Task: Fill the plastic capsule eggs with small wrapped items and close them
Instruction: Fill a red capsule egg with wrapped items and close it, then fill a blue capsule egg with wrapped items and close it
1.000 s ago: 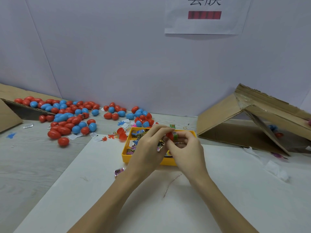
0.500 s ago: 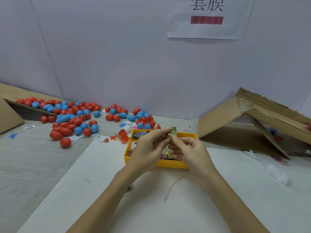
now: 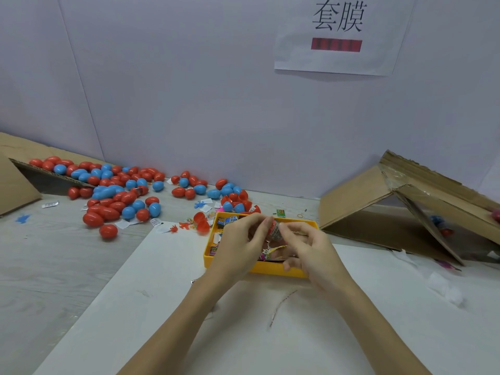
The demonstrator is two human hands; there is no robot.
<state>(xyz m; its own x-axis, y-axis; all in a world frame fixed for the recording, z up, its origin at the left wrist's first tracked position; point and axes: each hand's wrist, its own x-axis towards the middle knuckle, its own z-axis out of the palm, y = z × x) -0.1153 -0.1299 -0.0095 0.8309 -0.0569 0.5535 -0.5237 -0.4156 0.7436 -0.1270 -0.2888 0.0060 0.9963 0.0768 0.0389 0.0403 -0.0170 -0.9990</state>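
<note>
Two hands met above a yellow tray (image 3: 259, 267): the left hand (image 3: 238, 247) and right hand (image 3: 311, 249) curled their fingertips around a glossy red egg (image 3: 273, 229) with a crinkly wrapper, pinched between them.

2 bare forearms reach in from the bottom edge, no sleeves on either. The left hand (image 3: 238, 247) and right hand (image 3: 311, 253) wear no gloves, rings or watch.
</note>
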